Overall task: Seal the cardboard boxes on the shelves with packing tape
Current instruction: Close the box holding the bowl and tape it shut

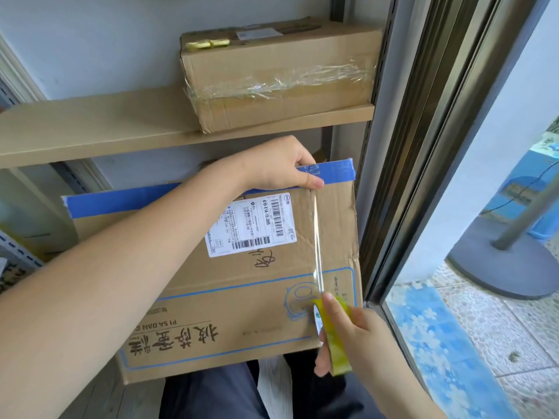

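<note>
Pale wooden shelves point(90, 128) stand against a light wall, with a dark metal door frame point(423, 146) on the right and a blue patterned floor outside it.

From the head camera, a large brown cardboard box with blue printed lines and a white shipping label point(242, 282) sits on the lower level, near the person. Its far edge carries a strip of blue tape point(326, 173). On the upper shelf, far and to the right, rests a smaller brown cardboard box wrapped with wrinkled clear tape point(278, 77), which looks already sealed.

The left hand point(281, 167) reaches over the big box and grips its far right edge: the thumb presses the end of a clear tape strip point(317, 237) onto the blue tape, and the fingers curl behind the edge. The right hand point(348, 334) holds a yellowish roll of packing tape point(335, 337) at the near right corner, fingers closed around it. The strip runs tight between both hands, apparently lifted above the top face and not yet pressed down.

I judge the sealing of this box is in the middle. The risks: if the thumb loosens, the tape end can peel off and curl on itself; if the roll is pulled sideways, the strip may land crooked or wrinkle.
</note>
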Demonstrator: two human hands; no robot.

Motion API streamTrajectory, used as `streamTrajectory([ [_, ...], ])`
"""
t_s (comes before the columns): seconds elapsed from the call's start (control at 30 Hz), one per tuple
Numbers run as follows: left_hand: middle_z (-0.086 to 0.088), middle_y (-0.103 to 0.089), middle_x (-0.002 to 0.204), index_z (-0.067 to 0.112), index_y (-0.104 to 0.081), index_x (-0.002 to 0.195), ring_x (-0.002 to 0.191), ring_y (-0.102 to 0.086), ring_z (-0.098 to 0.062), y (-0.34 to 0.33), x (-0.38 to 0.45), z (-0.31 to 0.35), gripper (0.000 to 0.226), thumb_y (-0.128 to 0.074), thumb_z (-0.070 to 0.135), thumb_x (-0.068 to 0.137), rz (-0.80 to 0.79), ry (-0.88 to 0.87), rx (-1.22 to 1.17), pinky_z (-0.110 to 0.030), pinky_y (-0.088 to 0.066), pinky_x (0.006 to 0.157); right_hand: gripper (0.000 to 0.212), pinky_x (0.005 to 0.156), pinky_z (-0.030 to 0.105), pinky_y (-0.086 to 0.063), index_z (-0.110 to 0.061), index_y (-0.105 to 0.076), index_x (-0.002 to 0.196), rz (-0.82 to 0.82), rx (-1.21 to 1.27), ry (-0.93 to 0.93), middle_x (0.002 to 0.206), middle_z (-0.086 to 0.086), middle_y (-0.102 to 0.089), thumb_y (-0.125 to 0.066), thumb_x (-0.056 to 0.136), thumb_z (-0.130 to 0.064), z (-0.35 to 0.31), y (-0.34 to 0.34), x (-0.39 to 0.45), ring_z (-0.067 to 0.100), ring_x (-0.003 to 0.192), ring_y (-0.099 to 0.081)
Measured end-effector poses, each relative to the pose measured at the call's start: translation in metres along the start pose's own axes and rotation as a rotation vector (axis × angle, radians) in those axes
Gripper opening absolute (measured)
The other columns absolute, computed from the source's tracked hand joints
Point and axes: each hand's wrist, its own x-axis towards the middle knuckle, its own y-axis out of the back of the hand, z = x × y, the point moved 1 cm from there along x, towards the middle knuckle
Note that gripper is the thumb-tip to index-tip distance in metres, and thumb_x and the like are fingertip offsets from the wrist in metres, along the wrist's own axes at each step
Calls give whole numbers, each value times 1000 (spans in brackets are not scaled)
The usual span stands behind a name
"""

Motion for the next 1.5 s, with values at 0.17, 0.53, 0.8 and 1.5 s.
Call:
streamTrajectory([
  [0.17,10,-64,106,31,-60,127,101,-55,-17,-23,-13,-1,53,-79,40,78,482,-142,351,-37,-43,87,56,55,46,-59,13,-59,90,-36,68,-126,59,21,-65,-54,98,-43,-18,-5,10,39,52,-67],
  [0.53,-13,-9,166,2,-15,157,154,-7,-25,-72,-37,-28,65,-30,22,97,461,-435,900,-47,-13,124,58,56,38,-57,6,-61,85,28,79,-79,59,25,-67,-43,101,-47,-14,-5,-3,38,53,-68],
  [0.8,-5,-6,167,12,-9,159,154,-4,-22,-75,-53,-49,66,-30,30,99,258,-623,1020,-47,-10,125,56,49,28,-52,4,-65,81,-2,68,-96,59,25,-66,-47,100,-45,-18,6,-1,34,52,-68],
  [1.5,-11,-16,165,9,-27,156,153,-13,-23,-128,-75,-53,65,-43,26,95,247,-649,900,-43,-15,124,52,67,21,-52,-4,-68,84,-54,74,33,71,16,-73,-48,94,-51,-4,9,-5,20,68,-72],
])
